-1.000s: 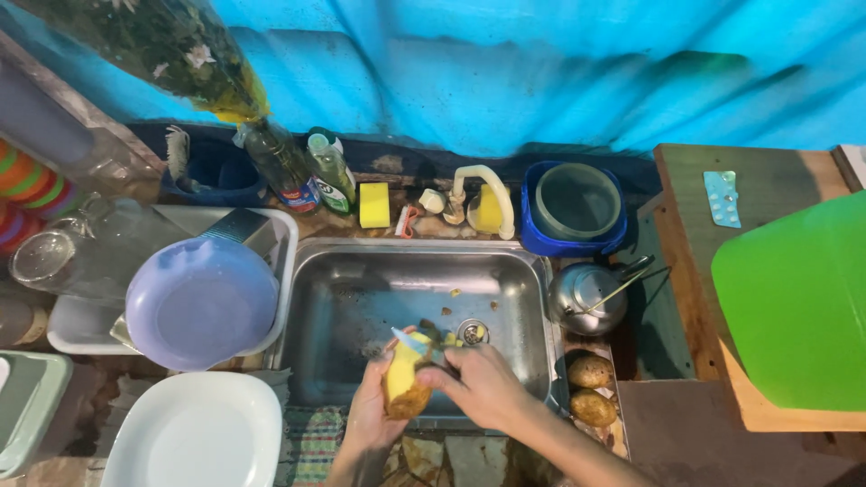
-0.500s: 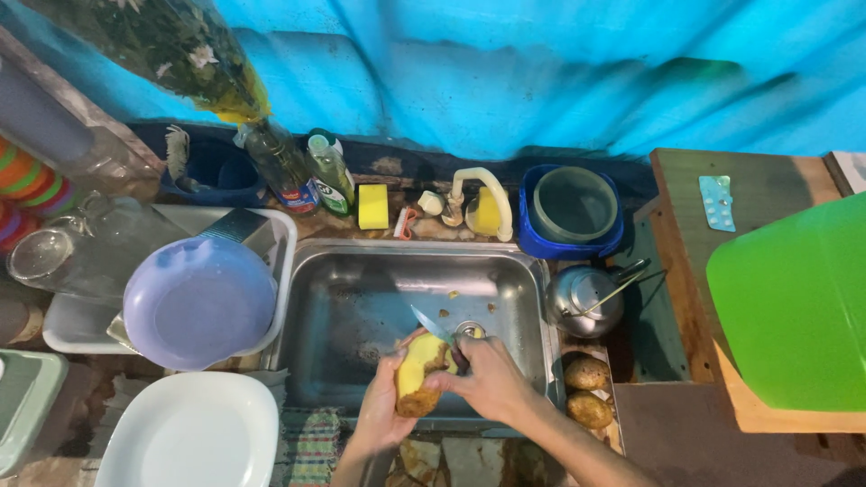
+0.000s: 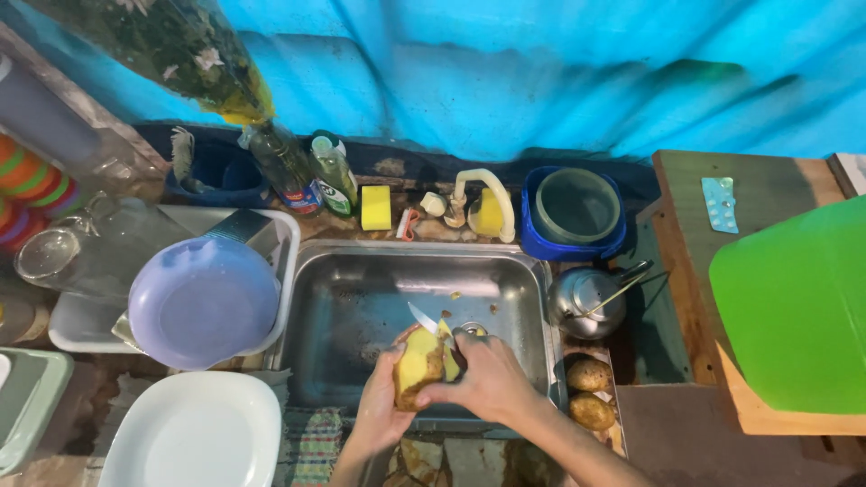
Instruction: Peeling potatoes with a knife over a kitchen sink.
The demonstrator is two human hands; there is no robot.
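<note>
Blue tarp wall behind, steel sink at centre, cluttered counter all round. Over the sink's front edge, at 6 o'clock: left hand cupped under a half-peeled potato, fingers wrapped round it. Right hand closed on a knife, blade tip pointing to 11 o'clock, resting against the potato's top. At 3 o'clock of the hands, two unpeeled potatoes, with a metal kettle just above. At 9 o'clock, lilac bowl in a white tub; white plate at 7 o'clock. At 12 o'clock, yellow sponge and tap. Green board far out at 3 o'clock.
</note>
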